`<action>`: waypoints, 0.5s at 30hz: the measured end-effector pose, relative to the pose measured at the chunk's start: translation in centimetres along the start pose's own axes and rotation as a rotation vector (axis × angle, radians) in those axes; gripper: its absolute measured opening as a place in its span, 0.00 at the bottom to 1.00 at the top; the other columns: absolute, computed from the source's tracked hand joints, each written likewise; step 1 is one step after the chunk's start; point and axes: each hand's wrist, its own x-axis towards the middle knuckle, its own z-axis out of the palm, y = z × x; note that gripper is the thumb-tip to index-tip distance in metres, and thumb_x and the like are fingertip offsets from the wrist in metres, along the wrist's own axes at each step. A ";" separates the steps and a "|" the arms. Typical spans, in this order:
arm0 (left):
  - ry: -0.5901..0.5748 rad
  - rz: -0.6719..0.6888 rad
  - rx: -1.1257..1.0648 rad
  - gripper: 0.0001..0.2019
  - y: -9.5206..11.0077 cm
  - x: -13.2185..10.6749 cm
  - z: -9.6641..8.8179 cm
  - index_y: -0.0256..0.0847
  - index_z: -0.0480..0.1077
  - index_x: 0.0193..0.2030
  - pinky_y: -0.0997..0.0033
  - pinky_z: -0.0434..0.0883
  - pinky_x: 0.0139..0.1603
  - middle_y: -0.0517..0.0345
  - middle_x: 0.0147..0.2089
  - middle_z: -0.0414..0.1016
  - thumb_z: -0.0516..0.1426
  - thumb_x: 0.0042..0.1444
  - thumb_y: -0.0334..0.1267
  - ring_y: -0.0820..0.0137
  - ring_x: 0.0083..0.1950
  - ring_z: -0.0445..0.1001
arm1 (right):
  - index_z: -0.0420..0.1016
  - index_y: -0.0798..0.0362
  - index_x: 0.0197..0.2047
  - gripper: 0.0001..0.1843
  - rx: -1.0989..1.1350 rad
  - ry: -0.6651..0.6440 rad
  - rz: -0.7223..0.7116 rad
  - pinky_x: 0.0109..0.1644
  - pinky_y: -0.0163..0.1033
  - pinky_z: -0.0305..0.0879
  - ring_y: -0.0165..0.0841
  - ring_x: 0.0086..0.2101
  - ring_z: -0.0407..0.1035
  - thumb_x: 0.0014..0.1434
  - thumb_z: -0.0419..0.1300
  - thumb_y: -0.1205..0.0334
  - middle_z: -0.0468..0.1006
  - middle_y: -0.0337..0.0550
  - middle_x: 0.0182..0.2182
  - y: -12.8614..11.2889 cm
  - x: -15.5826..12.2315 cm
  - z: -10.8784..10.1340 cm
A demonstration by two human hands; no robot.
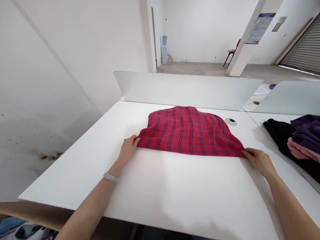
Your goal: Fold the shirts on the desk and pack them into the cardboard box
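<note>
Left hand (128, 149) and right hand (260, 162) well apart, at the near corners of the red plaid cloth (190, 131)

Grip cannot be told; a loose pinch could let a corner slip and skew the cloth on the white table (75, 173). Dark clothes (302, 140) lie at right.

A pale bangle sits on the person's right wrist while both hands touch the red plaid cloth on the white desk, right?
No: the head view shows the pale bangle on the left wrist; the left hand and right hand do touch the red plaid cloth.
</note>
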 end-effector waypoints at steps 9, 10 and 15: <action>0.013 -0.156 0.098 0.26 1.6 0.5 -0.1 0.46 0.73 0.46 0.65 0.64 0.40 0.53 0.42 0.78 0.39 0.63 0.57 0.56 0.45 0.74 | 0.79 0.53 0.40 0.32 0.146 0.066 0.074 0.41 0.41 0.60 0.43 0.39 0.70 0.53 0.51 0.34 0.80 0.48 0.36 -2.1 0.5 -0.1; 0.009 -0.170 0.127 0.26 1.9 0.6 -0.1 0.47 0.73 0.46 0.64 0.65 0.40 0.52 0.43 0.78 0.39 0.63 0.57 0.55 0.46 0.74 | 0.79 0.54 0.38 0.31 0.114 0.080 0.069 0.40 0.40 0.60 0.42 0.37 0.70 0.54 0.51 0.35 0.80 0.49 0.34 -2.5 0.7 0.0; -0.036 -0.200 0.290 0.21 2.3 0.3 -0.1 0.46 0.71 0.48 0.61 0.67 0.40 0.49 0.45 0.78 0.41 0.63 0.51 0.53 0.46 0.75 | 0.77 0.51 0.31 0.21 -0.030 0.051 0.009 0.36 0.39 0.58 0.38 0.30 0.68 0.54 0.52 0.44 0.78 0.46 0.27 -2.4 1.0 0.7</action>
